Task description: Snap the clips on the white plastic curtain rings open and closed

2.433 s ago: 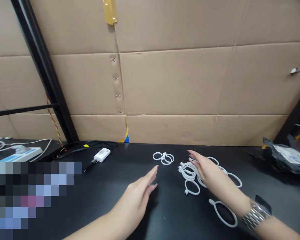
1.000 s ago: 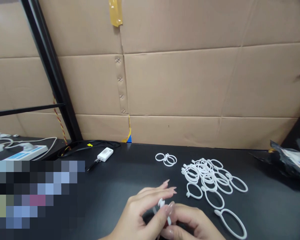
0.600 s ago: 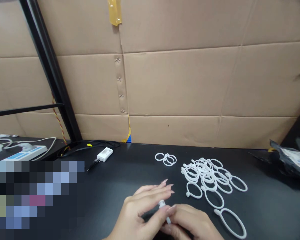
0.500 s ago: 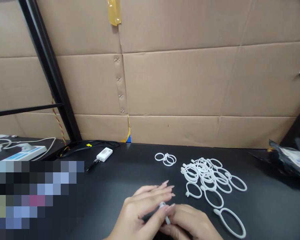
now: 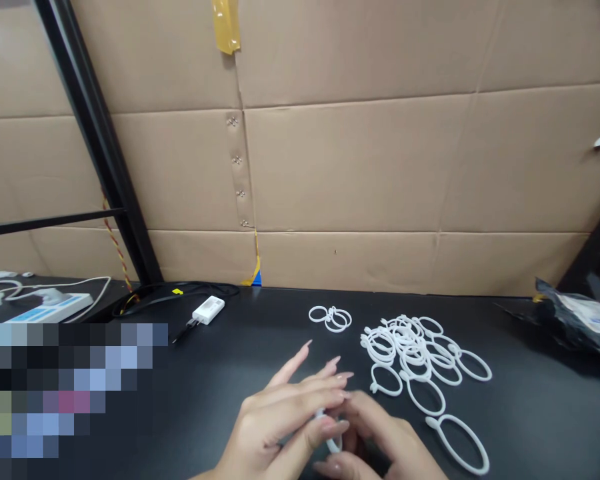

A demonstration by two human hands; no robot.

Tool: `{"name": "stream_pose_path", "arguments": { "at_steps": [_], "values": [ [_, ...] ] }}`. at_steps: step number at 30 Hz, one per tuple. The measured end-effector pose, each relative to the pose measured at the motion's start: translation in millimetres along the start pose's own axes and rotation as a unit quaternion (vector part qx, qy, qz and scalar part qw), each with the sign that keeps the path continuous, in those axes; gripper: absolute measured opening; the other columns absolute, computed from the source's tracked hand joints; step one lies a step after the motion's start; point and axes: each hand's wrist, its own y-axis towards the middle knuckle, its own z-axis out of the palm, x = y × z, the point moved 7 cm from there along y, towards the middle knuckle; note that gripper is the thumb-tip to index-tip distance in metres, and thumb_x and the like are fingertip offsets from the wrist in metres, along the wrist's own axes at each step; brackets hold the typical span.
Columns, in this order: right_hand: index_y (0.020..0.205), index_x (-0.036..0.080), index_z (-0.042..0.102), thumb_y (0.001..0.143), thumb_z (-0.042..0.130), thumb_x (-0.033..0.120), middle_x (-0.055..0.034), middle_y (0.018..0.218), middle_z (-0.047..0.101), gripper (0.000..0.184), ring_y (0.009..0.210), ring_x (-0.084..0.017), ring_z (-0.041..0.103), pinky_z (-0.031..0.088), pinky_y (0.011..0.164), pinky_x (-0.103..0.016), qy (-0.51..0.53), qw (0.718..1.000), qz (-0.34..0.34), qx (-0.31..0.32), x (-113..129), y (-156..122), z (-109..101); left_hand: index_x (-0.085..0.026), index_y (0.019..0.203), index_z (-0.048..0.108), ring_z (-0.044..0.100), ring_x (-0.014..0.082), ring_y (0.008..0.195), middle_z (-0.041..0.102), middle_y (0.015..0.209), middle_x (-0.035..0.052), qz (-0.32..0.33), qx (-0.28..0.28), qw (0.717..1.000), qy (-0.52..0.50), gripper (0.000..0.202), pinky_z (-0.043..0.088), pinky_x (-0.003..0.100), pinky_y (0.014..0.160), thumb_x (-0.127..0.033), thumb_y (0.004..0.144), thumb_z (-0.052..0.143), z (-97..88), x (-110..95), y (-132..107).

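A white ring [image 5: 335, 444], partly covered by fingers, sits between my two hands at the bottom centre. My left hand [image 5: 275, 427] pinches it between thumb and index finger, with the other fingers stretched out. From the other side, my right hand [image 5: 387, 433] curls its fingers round the ring; its thumb is below, and the exact contact is partly hidden. To the right lies a pile of white rings [image 5: 405, 343], each with a small knob. One separate ring [image 5: 464, 448] lies nearer to me, beside my right hand.
Beyond my hands lie a few interlinked white rings [image 5: 336, 328]. A white plug adapter [image 5: 209, 310] is at the left, near a power strip [image 5: 55, 307]. A black plastic package [image 5: 580, 320] lies at the right. Behind the black table stands a cardboard wall [image 5: 355, 167].
My left little finger has lifted and the fingers have spread. My right index finger has risen toward the left fingertips, and its thumb has shifted left. The rings on the table stay put.
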Motion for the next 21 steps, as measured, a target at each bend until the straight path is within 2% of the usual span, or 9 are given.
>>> {"name": "stream_pose_path", "arguments": {
  "at_steps": [3, 5, 8, 11, 13, 14, 18, 21],
  "values": [
    [0.101, 0.022, 0.045, 0.078, 0.065, 0.040, 0.0046, 0.063, 0.052, 0.035, 0.057, -0.013, 0.052, 0.045, 0.056, -0.023, 0.087, 0.995, 0.038, -0.031, -11, 0, -4, -0.025, 0.125, 0.055, 0.054, 0.0237, 0.117, 0.060, 0.125, 0.0072, 0.022, -0.004, 1.000, -0.003, 0.038, 0.029, 0.045, 0.109, -0.012, 0.089, 0.053, -2.7, -1, -2],
    [0.111, 0.022, 0.040, 0.075, 0.067, 0.041, 0.0042, 0.065, 0.052, 0.048, 0.059, -0.014, 0.053, 0.047, 0.056, -0.025, 0.097, 0.993, 0.042, -0.049, -12, 1, -7, -0.024, 0.130, 0.050, 0.052, 0.0245, 0.120, 0.056, 0.129, 0.0089, 0.033, -0.005, 0.999, 0.009, 0.041, 0.029, 0.047, 0.108, -0.012, 0.091, 0.050, -4.3, -2, -4],
    [0.125, 0.023, 0.036, 0.073, 0.070, 0.040, -0.0053, 0.091, 0.062, 0.065, 0.075, -0.019, 0.060, 0.052, 0.067, -0.029, 0.050, 0.997, 0.036, -0.052, -4, 0, -12, -0.023, 0.133, 0.045, 0.047, 0.0270, 0.123, 0.056, 0.129, 0.0115, 0.067, 0.014, 0.997, 0.044, 0.043, 0.028, 0.052, 0.107, -0.016, 0.091, 0.051, -1.7, -5, -6],
    [0.122, 0.025, 0.048, 0.074, 0.069, 0.039, -0.0087, 0.116, 0.059, 0.055, 0.097, -0.024, 0.060, 0.051, 0.083, -0.033, -0.012, 0.999, -0.002, -0.046, 11, -2, -15, -0.021, 0.135, 0.043, 0.044, 0.0279, 0.126, 0.057, 0.127, 0.0124, 0.115, 0.006, 0.990, 0.076, 0.043, 0.029, 0.052, 0.107, -0.022, 0.092, 0.051, 1.5, -9, -9],
    [0.119, 0.025, 0.054, 0.077, 0.065, 0.037, -0.0081, 0.113, 0.062, 0.045, 0.097, -0.025, 0.061, 0.052, 0.082, -0.032, -0.034, 0.999, -0.023, -0.028, 17, -4, -14, -0.020, 0.135, 0.043, 0.043, 0.0276, 0.126, 0.056, 0.128, 0.0127, 0.137, -0.003, 0.986, 0.092, 0.042, 0.031, 0.050, 0.106, -0.025, 0.093, 0.049, 3.3, -11, -11],
    [0.120, 0.024, 0.054, 0.078, 0.063, 0.035, -0.0082, 0.111, 0.064, 0.044, 0.094, -0.025, 0.062, 0.053, 0.081, -0.032, -0.042, 0.999, -0.027, -0.016, 18, -4, -13, -0.020, 0.134, 0.043, 0.042, 0.0276, 0.127, 0.056, 0.129, 0.0127, 0.136, 0.010, 0.986, 0.099, 0.043, 0.031, 0.049, 0.106, -0.026, 0.093, 0.049, 6.1, -10, -11],
    [0.128, 0.023, 0.050, 0.079, 0.062, 0.025, -0.0099, 0.114, 0.063, 0.050, 0.099, -0.025, 0.061, 0.051, 0.086, -0.033, -0.074, 0.996, -0.016, 0.049, 17, -3, -6, -0.019, 0.136, 0.041, 0.038, 0.0272, 0.130, 0.052, 0.133, 0.0129, 0.130, 0.037, 0.985, 0.109, 0.047, 0.031, 0.046, 0.108, -0.030, 0.091, 0.051, 12.1, -6, -11],
    [0.121, 0.025, 0.056, 0.078, 0.064, 0.026, -0.0103, 0.114, 0.061, 0.044, 0.093, -0.024, 0.063, 0.052, 0.082, -0.034, -0.104, 0.989, -0.004, 0.106, 16, -2, 0, -0.018, 0.140, 0.033, 0.036, 0.0252, 0.132, 0.046, 0.138, 0.0127, 0.117, 0.036, 0.988, 0.091, 0.052, 0.029, 0.041, 0.109, -0.032, 0.093, 0.048, 12.8, -2, -12]
  ]
}}
